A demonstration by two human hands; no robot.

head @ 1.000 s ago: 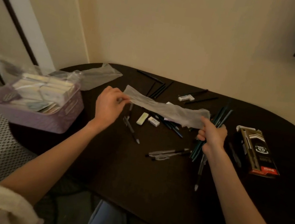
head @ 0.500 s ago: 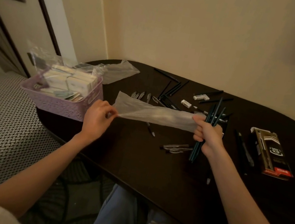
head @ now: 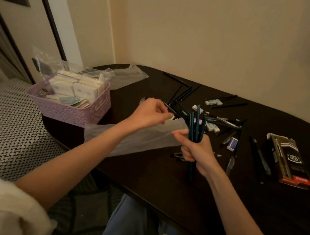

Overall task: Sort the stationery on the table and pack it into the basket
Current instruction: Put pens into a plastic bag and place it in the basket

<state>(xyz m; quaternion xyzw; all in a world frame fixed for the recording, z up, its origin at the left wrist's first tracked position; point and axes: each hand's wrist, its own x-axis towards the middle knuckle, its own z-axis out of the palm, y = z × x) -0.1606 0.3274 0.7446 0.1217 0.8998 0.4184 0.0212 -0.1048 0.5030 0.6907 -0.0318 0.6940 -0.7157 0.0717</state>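
My right hand (head: 197, 151) grips a bundle of dark green pencils (head: 196, 124), held upright, and pinches one edge of a long clear plastic sleeve (head: 142, 138). My left hand (head: 150, 113) pinches the other edge of the sleeve's mouth just left of the pencils. The sleeve hangs down to the left over my left forearm. A lilac basket (head: 80, 112) filled with white boxes stands at the table's left end. Loose black pens, pencils (head: 183, 93) and white erasers (head: 213, 101) lie scattered on the dark table (head: 179, 188) behind my hands.
A black and red pen box (head: 289, 159) lies at the right with loose pens beside it. Another clear plastic bag (head: 128, 76) lies behind the basket. A patterned seat is to the left; the wall runs close behind the table.
My hands have come together: the left hand moved right to the sleeve's mouth by the pencils. The sleeve, earlier stretched flat between my hands, now droops to the left.
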